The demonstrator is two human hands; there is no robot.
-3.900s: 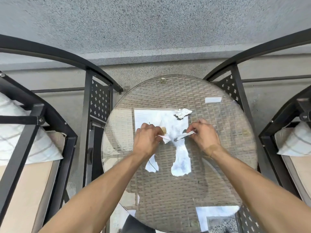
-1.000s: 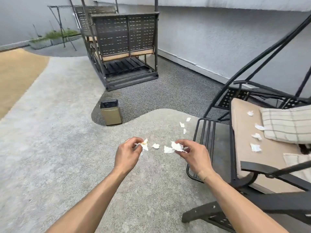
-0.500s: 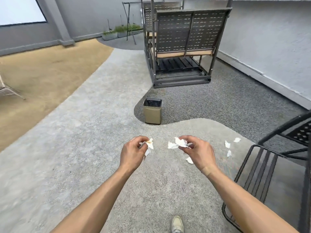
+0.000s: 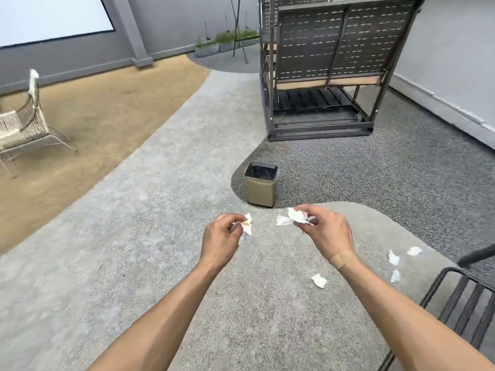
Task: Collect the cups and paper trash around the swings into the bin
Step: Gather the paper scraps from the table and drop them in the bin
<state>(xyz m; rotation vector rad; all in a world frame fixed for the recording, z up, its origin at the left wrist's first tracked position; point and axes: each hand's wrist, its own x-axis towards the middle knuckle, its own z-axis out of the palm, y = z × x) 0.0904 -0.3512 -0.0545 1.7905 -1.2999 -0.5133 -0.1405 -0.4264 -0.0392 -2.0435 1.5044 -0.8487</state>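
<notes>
Paper scraps are pinched in the right hand and another in the left hand, kept clear for dropping into the bin ahead.

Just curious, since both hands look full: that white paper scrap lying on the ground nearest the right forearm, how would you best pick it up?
Probably from straight above, pinching the raised crumpled edge of the paper scrap. It lies low on the rough ground with open space around it, leaving nothing to hook underneath.
</notes>
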